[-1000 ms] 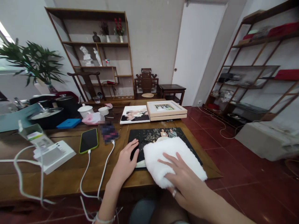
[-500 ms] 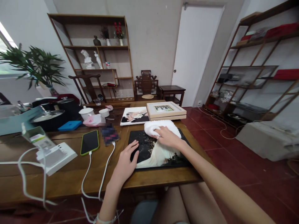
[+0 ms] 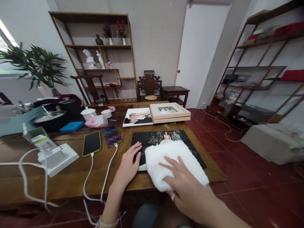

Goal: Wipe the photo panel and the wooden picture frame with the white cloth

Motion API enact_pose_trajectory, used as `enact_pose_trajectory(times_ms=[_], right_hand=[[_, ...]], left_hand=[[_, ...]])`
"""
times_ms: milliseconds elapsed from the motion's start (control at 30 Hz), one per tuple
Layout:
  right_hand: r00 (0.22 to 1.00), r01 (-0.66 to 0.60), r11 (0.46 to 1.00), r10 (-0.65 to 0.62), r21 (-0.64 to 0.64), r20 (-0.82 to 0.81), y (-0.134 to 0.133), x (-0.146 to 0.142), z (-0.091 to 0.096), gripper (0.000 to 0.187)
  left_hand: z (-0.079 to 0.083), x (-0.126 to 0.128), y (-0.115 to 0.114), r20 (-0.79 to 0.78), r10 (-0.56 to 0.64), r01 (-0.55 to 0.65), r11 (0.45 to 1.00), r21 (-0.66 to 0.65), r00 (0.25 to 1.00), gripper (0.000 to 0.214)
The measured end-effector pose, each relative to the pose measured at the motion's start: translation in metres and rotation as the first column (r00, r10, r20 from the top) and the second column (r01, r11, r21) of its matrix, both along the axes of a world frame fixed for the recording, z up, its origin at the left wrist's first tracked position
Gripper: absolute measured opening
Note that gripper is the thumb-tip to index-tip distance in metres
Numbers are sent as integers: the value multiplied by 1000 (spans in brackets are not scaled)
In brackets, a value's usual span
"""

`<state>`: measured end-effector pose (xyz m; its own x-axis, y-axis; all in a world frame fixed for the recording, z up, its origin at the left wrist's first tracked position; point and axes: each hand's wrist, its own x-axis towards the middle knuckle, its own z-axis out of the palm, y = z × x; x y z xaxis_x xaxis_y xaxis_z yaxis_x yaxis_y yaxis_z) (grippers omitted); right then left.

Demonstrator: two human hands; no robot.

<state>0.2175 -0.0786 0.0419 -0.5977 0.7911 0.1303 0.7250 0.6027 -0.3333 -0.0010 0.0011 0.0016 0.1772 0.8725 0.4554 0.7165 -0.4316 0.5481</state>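
Note:
A dark photo print (image 3: 149, 138) of a couple lies flat near the table's front edge. My left hand (image 3: 128, 164) rests on its left side, fingers stretched out and holding nothing. Over the lower middle of the print a thick white towel (image 3: 175, 155) is spread, its near side hanging past the table edge. My right hand (image 3: 185, 183), with a ring on one finger, grips the towel's near part, the fingers lying on top. Much of the picture is hidden beneath the cloth.
Behind the print are a white photo panel (image 3: 137, 117) and stacked wooden picture frames (image 3: 169, 114). To the left lie a green-edged phone (image 3: 92, 144), white charging cables (image 3: 106, 175), an open white box (image 3: 59, 160), a blue box (image 3: 71, 126) and a lidded pot (image 3: 49, 118).
My right hand has drawn the towel towards me, from the print's far edge to its near edge. The towel is now spread wider and the couple shows. My left hand stays in place.

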Motion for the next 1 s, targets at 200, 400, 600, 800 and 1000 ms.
enact_pose_trajectory(times_ms=[200,400,600,800,1000], right_hand=[[1000,-1,1000,1,-9,-20,26,0,5,29],[998,41,998,-43,39,36,116,-10,15,29],[995,88,994,-90,58,40,157,-22,17,29],[997,42,998,-45,52,58,94,-20,7,31],[993,8,1000,-10,15,121,5,-19,-4,29]], left_hand=[[-1,-1,1,-17,-4,4,1000,23,1000,33],[-2,-1,2,-12,-9,9,1000,27,1000,33],[-2,-2,2,-12,-16,16,1000,26,1000,34],[-2,-1,2,-6,-11,12,1000,19,1000,35],[-2,0,1,0,-1,1,1000,-1,1000,36]])
